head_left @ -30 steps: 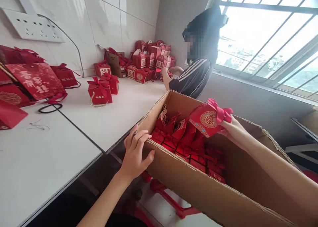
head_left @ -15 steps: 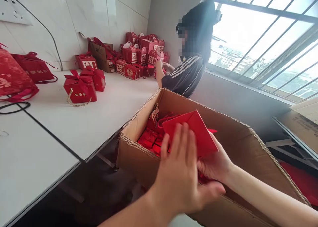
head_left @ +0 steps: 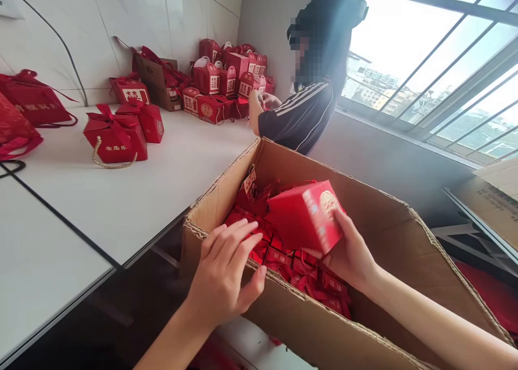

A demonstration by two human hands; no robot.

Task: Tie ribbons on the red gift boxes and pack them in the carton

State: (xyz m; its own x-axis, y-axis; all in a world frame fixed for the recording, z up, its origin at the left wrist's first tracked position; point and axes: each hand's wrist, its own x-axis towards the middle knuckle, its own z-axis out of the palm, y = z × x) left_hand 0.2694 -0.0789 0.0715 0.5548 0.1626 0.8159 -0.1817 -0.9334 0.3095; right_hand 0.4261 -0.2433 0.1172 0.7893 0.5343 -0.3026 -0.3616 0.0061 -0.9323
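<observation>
My right hand (head_left: 350, 251) grips a red gift box (head_left: 299, 211) with a round gold emblem on one face, tilted above the inside of a large cardboard box (head_left: 226, 197). My left hand (head_left: 229, 267) is apart from it, fingers spread and slightly bent, near the carton's near left rim, with nothing in it. Packed in the carton below are several small red gift boxes (head_left: 279, 259) with ribbons and gold lettering. A patterned tag (head_left: 251, 180) on a cord shows at the carton's back left corner.
On the white table (head_left: 174, 154) stand red ribboned boxes (head_left: 115, 138), a small brown carton (head_left: 156, 81) and a pile of red boxes (head_left: 220, 79) by the wall. Beyond the carton, a person in a striped dark sleeve (head_left: 299, 108) handles something. A barred window (head_left: 424, 62) is at right.
My left hand has drawn away to the left from the red gift box. The gift box has turned in my right hand, so its emblem face now shows. The view has shifted slightly.
</observation>
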